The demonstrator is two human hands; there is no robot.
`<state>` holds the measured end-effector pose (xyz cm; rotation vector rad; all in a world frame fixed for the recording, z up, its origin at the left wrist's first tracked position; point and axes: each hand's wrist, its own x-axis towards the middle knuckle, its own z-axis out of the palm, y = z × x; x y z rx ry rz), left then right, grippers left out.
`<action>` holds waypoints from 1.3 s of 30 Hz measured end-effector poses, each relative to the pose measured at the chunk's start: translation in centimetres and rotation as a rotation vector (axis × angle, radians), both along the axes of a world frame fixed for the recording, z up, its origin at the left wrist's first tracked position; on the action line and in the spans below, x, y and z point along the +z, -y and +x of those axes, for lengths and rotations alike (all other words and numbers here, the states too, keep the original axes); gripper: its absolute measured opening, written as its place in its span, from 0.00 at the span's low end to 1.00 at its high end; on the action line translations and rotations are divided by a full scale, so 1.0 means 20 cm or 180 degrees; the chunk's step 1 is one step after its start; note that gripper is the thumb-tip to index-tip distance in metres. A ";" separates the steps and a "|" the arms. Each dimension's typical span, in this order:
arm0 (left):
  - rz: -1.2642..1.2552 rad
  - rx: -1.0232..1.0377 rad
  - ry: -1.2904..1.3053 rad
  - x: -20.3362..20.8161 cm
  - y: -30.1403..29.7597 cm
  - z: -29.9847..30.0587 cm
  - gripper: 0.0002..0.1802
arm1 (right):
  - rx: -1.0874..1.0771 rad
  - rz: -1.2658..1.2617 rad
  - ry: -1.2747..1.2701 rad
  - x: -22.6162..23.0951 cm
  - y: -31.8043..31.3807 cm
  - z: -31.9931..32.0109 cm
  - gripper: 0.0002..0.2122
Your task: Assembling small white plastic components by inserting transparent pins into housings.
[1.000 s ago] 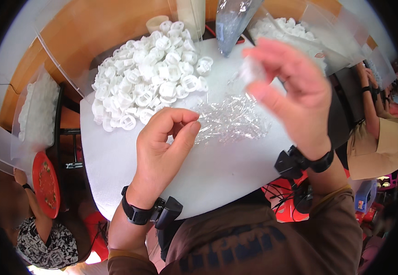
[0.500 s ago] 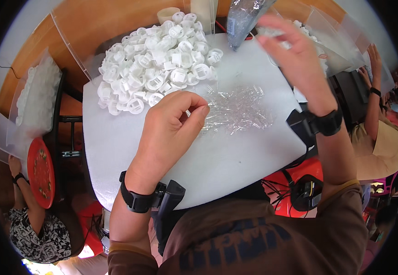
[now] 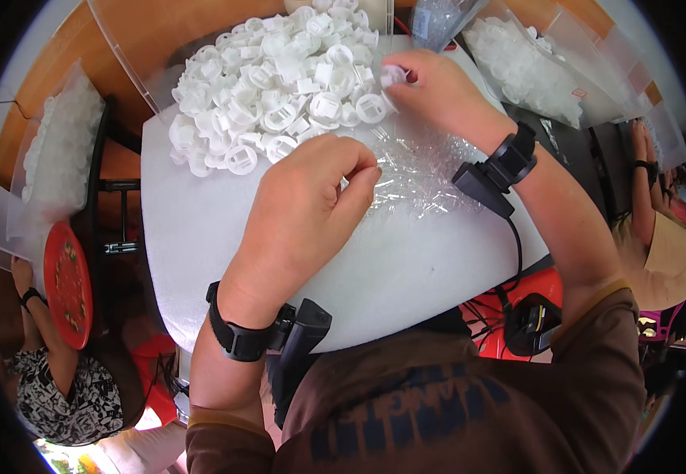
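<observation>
Dozens of white plastic parts (image 3: 272, 87) form a heap on the pale table (image 3: 201, 261). Right beside the heap, the right hand (image 3: 437, 91) pinches a small whitish piece (image 3: 392, 77). Nearer the wearer than the heap, the left hand (image 3: 311, 197) has thumb and forefinger closed together; I cannot tell whether they grip anything. Thin clear sticks (image 3: 422, 186) lie scattered to the heap's lower right.

This looks like an assembly workshop, with heaped white plastic parts (image 3: 280, 95), clear bins (image 3: 605, 88) and co-workers (image 3: 70, 399) nearby.
</observation>
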<state>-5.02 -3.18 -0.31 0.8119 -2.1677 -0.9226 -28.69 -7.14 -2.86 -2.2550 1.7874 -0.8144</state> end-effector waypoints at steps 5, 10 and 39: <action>-0.0022 0.0050 -0.0067 0.00 0.00 0.01 0.03 | -0.0357 0.0335 0.0025 0.09 -0.06 -0.01 0.13; 0.0251 0.0023 -0.0087 -0.01 -0.03 -0.01 0.03 | -0.0212 0.1253 0.1608 0.28 -0.22 0.04 0.13; -0.2153 -0.1292 0.2087 0.01 -0.08 -0.19 0.15 | 0.1125 0.1564 0.4938 0.07 -0.30 -0.08 0.12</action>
